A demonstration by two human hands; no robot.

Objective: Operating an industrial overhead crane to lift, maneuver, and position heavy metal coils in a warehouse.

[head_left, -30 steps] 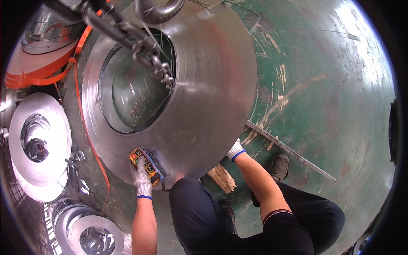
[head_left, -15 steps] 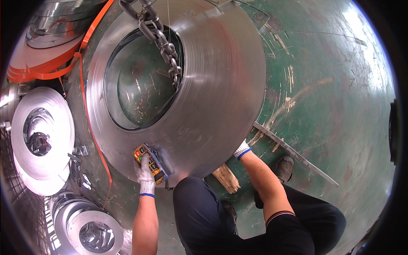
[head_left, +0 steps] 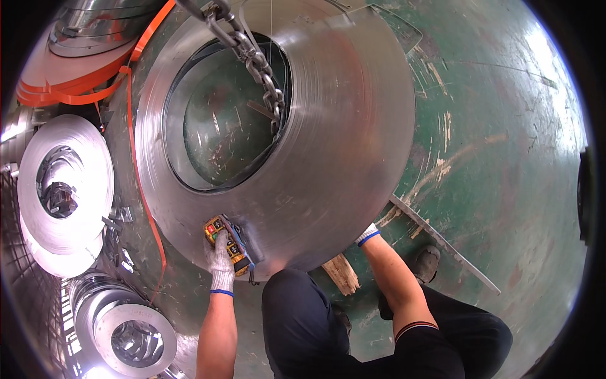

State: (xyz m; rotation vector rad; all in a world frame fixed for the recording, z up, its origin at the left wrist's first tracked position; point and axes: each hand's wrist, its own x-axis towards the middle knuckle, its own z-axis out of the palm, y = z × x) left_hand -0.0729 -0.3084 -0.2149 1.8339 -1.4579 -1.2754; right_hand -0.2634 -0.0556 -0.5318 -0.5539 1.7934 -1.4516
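Note:
A large coil of steel strip (head_left: 341, 145) lies tilted in front of me, with a round hole through its middle. A heavy chain (head_left: 255, 62) runs down into that hole. My left hand (head_left: 219, 252), in a white knit glove, is wrapped round a yellow remote control (head_left: 232, 245) with coloured buttons, its thumb over the button face. The remote is held against or just above the coil's near face. My right hand (head_left: 367, 235), gloved too, reaches to the coil's lower right edge. Its fingers are hidden beneath that edge.
A broken wood block (head_left: 341, 275) sits by the coil's near edge. To the right a long flat bar (head_left: 445, 243) lies on the green floor (head_left: 505, 170). Smaller steel coils (head_left: 95, 170) stand at the left, beside an orange strap (head_left: 140, 189).
The view has shifted slightly, and the coil with its chain appears farther right. Less of my right glove shows beyond the coil's edge. My left hand keeps hold of the remote control.

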